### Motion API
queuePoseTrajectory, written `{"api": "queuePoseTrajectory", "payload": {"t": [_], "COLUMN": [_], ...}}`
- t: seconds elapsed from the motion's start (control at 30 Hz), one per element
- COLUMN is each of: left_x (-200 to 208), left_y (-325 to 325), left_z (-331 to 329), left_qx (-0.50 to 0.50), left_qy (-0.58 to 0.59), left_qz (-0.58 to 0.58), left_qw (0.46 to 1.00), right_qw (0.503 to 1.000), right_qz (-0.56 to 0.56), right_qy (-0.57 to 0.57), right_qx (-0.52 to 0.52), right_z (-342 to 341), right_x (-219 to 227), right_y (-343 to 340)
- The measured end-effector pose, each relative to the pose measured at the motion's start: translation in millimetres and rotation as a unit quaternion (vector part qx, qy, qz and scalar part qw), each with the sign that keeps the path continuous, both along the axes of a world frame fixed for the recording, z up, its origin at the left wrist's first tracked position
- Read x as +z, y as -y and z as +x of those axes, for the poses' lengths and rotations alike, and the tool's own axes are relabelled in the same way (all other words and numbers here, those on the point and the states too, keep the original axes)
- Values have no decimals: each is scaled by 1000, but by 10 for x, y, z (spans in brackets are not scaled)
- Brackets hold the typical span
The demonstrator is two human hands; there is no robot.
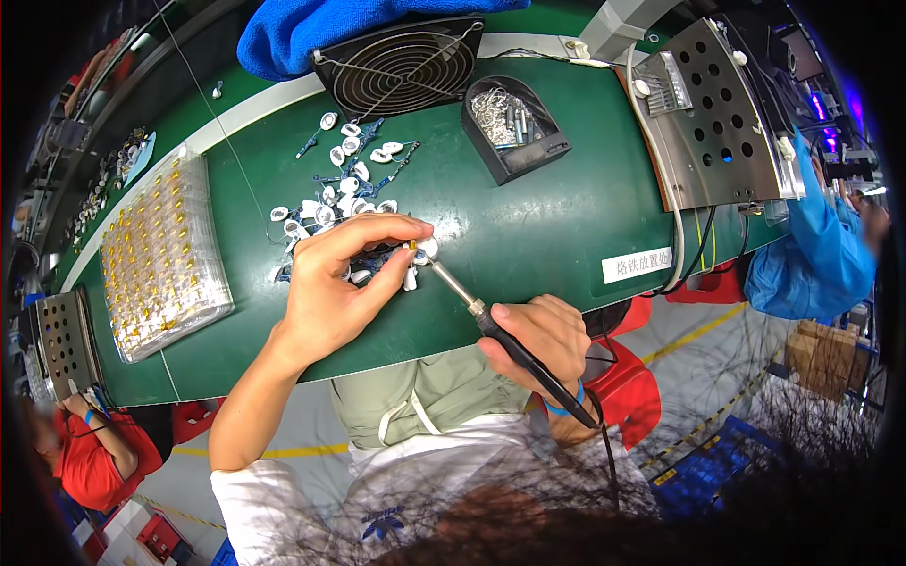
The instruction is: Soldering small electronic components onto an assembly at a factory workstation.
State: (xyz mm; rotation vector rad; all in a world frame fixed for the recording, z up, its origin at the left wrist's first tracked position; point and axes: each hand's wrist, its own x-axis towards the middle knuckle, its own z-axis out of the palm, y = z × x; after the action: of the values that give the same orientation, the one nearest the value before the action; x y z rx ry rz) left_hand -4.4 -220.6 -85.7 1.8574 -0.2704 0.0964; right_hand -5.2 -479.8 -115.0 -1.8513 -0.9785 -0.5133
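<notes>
My left hand [326, 269] is closed in a pinch, thumb and forefinger around a small white plastic part [427, 249] with a gold-coloured bit by the fingertips. In my right hand [547, 340] lies a soldering iron [460, 287], gripped by its black handle. The iron's tip points up and left and meets or nearly meets the white part; contact is too small to make out. Behind and under my left hand spreads a loose pile of white oval parts [325, 215] with blue circuit strips, partly hidden by the fingers.
On the green table [396, 340] a clear tray [160, 255] of gold pieces stands left. A black fan [401, 71] and blue cloth [283, 38] are at the back, with a black iron stand [514, 156] holding metal wool. Right is a perforated metal box [708, 113]; co-workers sit both sides.
</notes>
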Motion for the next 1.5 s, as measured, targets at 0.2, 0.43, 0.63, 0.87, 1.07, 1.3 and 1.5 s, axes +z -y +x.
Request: {"api": "queuePoseTrajectory", "payload": {"t": [0.2,0.43,0.63,0.87,1.07,1.3,1.5], "left_x": [67,126,504,684,508,235,140], "left_y": [6,-28,-337,-1737,-1576,-1085,-1093], "left_z": [19,-7,-151,348,606,768,735], "left_qx": [10,-24,32,243,228,96,87], "left_qy": [3,209,173,59,110,9,75], "left_qz": [11,169,177,264,313,343,390], "left_qw": [1000,963,968,932,916,934,913], "right_qw": [999,987,989,993,995,995,994], "right_qz": [19,-28,-33,52,53,71,80], "right_qy": [-39,-1,-30,-101,-83,-67,-68], "right_qx": [-28,-160,-142,-23,-15,4,6], "right_z": [-24,374,338,146,160,119,91], "right_x": [27,232,195,104,97,96,89], "right_y": [53,-46,-35,-268,-279,-287,-313]}}
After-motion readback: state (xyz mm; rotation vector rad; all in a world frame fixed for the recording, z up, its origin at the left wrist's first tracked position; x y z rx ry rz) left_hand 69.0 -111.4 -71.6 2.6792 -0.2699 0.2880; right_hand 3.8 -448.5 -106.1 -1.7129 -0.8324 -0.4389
